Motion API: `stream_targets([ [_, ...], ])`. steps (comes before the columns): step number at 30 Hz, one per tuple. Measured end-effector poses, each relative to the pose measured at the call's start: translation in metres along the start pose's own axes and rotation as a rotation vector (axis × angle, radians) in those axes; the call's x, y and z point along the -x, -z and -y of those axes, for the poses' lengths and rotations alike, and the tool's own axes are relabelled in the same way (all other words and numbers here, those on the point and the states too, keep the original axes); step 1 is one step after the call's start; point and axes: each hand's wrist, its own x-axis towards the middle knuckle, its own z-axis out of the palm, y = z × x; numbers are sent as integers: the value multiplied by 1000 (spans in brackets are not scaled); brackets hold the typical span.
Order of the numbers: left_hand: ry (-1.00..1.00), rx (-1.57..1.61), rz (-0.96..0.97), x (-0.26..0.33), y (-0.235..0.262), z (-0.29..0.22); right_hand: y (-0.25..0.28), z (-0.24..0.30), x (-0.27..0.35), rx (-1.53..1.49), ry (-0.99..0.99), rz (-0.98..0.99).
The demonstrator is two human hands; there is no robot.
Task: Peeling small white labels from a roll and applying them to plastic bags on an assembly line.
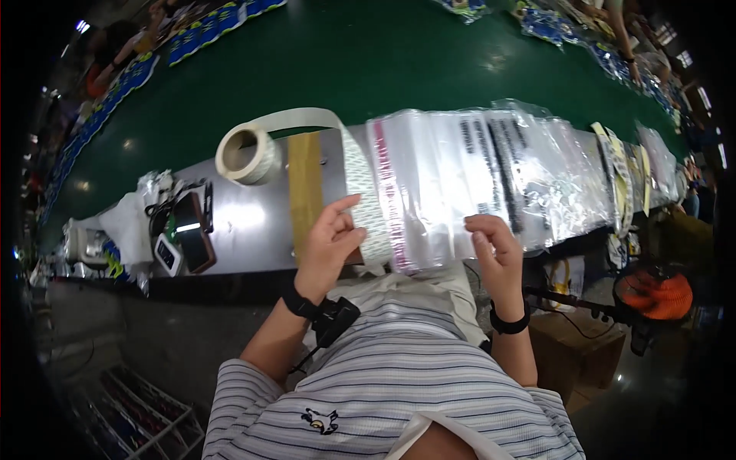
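Hands (330, 241) on crinkly clear bags (460, 184)

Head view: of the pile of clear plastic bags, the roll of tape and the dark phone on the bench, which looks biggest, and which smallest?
1. Pile of clear plastic bags, by far the largest.
2. Roll of tape.
3. Dark phone.
The roll and phone look close in size; the fisheye bend makes their order unsure.
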Motion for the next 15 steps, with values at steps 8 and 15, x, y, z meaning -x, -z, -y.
stream_targets([
  [8, -133, 106, -175, 16, 4, -7, -76, 32, -20, -547, -272, 628],
  [15, -675, -1212, -345, 34, -8, -3, -76, 40, -16, -405, -271, 492],
])
